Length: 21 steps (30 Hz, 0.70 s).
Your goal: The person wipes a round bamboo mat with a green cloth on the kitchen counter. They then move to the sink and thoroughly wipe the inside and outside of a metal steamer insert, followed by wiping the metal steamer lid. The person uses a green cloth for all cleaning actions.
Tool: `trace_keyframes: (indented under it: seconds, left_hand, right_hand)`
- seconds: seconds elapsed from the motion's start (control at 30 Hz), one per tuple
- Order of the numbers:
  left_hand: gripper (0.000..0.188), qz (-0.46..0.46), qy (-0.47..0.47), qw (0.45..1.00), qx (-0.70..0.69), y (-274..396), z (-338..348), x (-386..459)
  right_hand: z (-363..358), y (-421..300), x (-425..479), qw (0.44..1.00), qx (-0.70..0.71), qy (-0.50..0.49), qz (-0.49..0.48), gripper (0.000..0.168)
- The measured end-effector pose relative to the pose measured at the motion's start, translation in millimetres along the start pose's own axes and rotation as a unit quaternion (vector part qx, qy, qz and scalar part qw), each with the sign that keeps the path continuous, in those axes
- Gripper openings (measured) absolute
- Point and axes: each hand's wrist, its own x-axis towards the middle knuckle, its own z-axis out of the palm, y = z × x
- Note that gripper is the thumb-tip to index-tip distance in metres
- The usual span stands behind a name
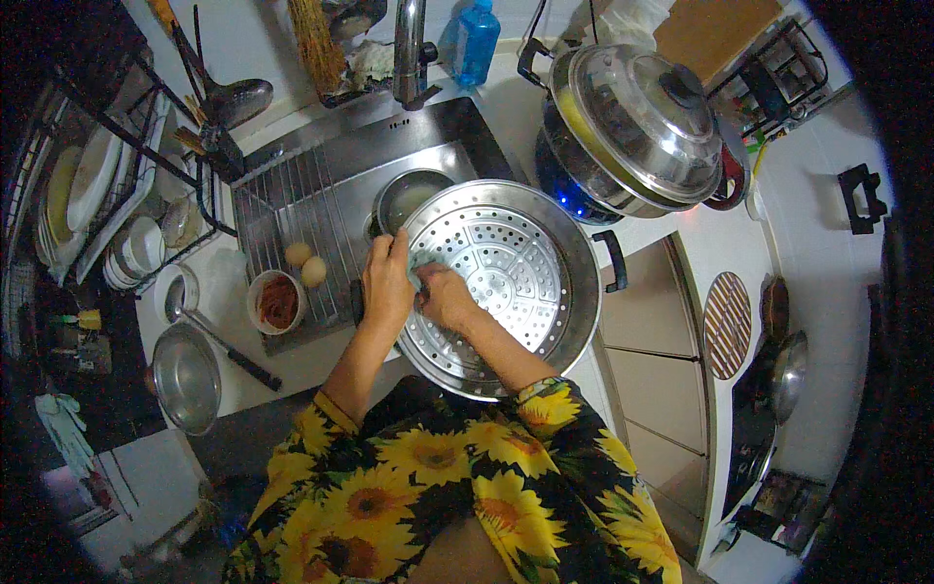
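Observation:
A large metal steamer pot (584, 321) with a perforated steamer insert (511, 281) is held at the sink's front edge, its black side handle pointing right. My left hand (388, 281) grips the pot's left rim, thumb up. Inside that rim, my right hand (441, 292) presses a pale greenish cloth (427, 260) against the metal; the fingers partly hide it. Behind the pot, a small round pan (410, 196) with cloudy liquid sits in the sink basin.
On the drying rack (314, 219) lie two eggs (305, 264) beside a bowl of reddish paste (277, 302). A ladle (226, 349) and metal bowl (187, 379) are at left. A lidded pot (635, 131) stands back right, near a blue bottle (476, 44). The faucet (410, 58) rises behind the sink.

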Motion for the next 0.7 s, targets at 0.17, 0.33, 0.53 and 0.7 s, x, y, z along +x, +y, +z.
trace_keyframes:
  seconds: [0.17,0.33,0.53,0.7]
  left_hand:
    - [0.057,-0.002,0.007,1.000,0.005,5.0,-7.4,-1.6]
    - [0.056,0.002,0.012,1.000,0.004,7.6,-6.5,-0.7]
    - [0.056,-0.020,0.006,1.000,0.011,7.0,-1.4,-1.5]
    - [0.056,-0.014,0.009,1.000,0.018,10.1,-2.9,1.3]
  right_hand:
    - [-40.2,14.4,-0.1,0.983,0.163,0.022,0.080,0.040]
    - [-63.2,58.2,8.7,0.983,-0.022,0.150,0.099,0.043]
    - [-26.5,48.0,2.9,0.988,-0.052,0.137,0.056,0.048]
    - [-22.6,28.3,-4.9,0.996,-0.035,0.018,-0.084,0.041]
